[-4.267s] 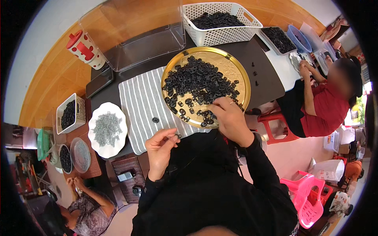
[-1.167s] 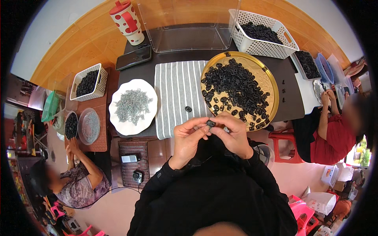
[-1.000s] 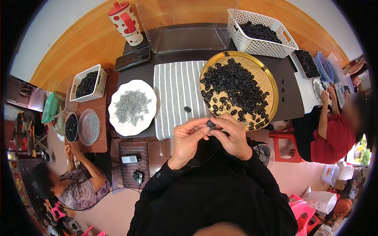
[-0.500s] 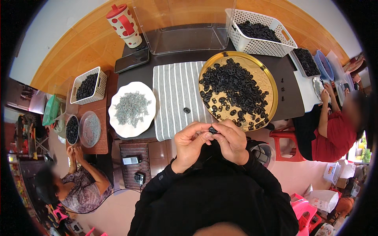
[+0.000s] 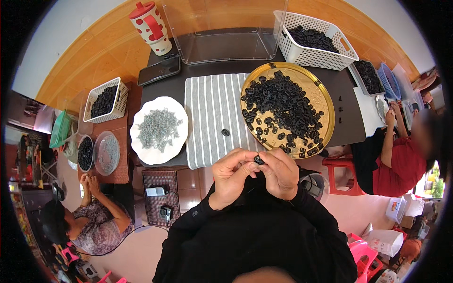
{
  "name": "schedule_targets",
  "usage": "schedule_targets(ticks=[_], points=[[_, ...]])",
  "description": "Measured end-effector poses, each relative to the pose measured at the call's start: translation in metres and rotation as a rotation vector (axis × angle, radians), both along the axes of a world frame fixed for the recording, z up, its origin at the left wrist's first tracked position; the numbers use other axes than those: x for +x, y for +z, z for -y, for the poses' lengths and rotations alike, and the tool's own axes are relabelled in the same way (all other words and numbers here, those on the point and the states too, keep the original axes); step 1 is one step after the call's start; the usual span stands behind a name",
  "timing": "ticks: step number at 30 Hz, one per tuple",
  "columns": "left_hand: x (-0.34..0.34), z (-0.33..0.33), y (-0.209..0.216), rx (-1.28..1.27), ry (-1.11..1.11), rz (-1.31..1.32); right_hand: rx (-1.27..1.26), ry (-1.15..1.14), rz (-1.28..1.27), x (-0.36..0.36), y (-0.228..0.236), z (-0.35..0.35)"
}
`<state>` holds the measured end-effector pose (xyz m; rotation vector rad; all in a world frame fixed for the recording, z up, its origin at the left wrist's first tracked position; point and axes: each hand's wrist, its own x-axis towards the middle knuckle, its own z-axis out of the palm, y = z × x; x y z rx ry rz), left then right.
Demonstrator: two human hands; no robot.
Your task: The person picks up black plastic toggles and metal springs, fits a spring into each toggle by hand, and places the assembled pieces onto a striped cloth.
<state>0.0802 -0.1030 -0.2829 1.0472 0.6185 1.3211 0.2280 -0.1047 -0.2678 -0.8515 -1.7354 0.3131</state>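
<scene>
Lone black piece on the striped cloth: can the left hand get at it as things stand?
Probably yes. The lone black piece lies bare on the striped cloth, just ahead of the left hand, nothing between. But that hand and the right hand are both pinching a small black part.

Left hand point(image 5: 232, 175) and right hand point(image 5: 279, 172) pinch one small black part point(image 5: 259, 160) together, just below the gold tray point(image 5: 325, 101) of black parts.
</scene>
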Motion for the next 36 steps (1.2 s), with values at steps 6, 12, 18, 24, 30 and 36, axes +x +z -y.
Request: schedule_targets(ticks=[6, 12, 18, 24, 30, 36], points=[[0.0, -0.002, -0.003, -0.002, 0.005, 0.034, -0.019, -0.01, -0.01, -0.003, 0.002, -0.001], [-0.006, -0.005, 0.008, -0.094, -0.059, -0.068, -0.648, 0.153, -0.187, 0.028, 0.019, -0.002], [-0.023, -0.015, -0.006, -0.101, 0.028, -0.144, -0.658, -0.067, -0.417, 0.106, 0.101, -0.1], [-0.041, -0.024, -0.013, -0.019, 0.163, -0.316, -0.754, -0.08, -0.483, 0.13, 0.111, -0.142], [-0.046, -0.039, -0.004, 0.242, 0.411, -0.966, -0.847, 0.037, -0.074, 0.089, 0.04, -0.056], [-0.03, -0.044, -0.002, 0.5, 0.424, -1.366, -0.547, -0.043, 0.252, 0.068, 0.023, -0.031]])
